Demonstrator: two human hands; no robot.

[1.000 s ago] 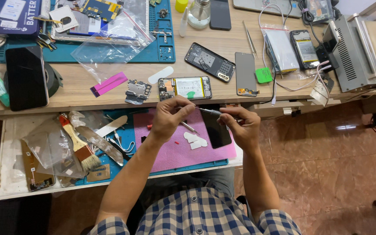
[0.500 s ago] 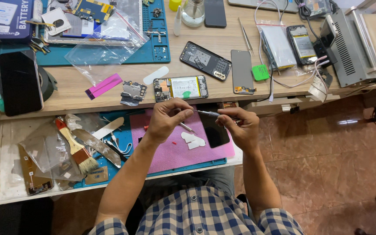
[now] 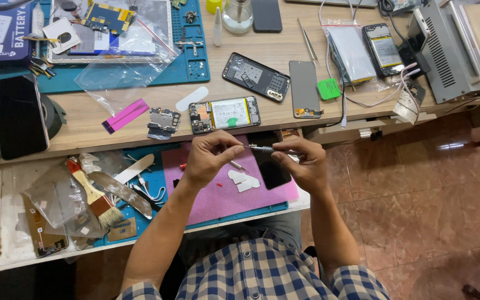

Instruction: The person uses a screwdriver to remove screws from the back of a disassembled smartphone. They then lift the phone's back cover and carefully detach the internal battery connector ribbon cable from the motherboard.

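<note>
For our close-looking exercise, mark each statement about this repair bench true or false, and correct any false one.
1. Both hands hold a slim metal screwdriver between them. True.
2. The left hand rests on the paintbrush. False: the brush lies apart in the drawer, untouched.
3. The hands are above a pink mat. True.
4. The opened phone lies on the floor. False: it lies on the wooden desk.
5. The right hand grips the screwdriver's far end. True.
</note>
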